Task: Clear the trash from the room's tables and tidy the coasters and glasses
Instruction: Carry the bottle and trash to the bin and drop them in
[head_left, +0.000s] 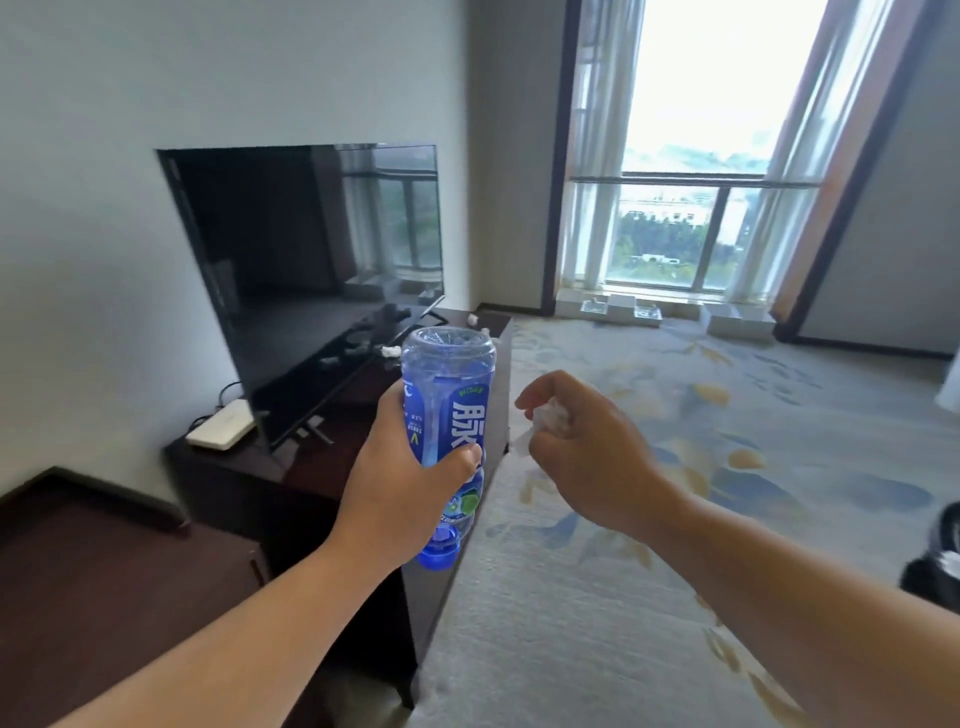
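As your left hand (405, 467) grips the upturned blue plastic bottle (452, 395) and right hand (582, 441) clutches crumpled white tissue (553, 418), hold both firmly.

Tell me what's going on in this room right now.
A person is collecting trash. Their left hand grips a blue plastic drink bottle, held upside down with its cap pointing down. Their right hand holds a crumpled white tissue. Ahead, small white paper scraps lie on the dark wooden TV cabinet, in front of the black flat-screen television.
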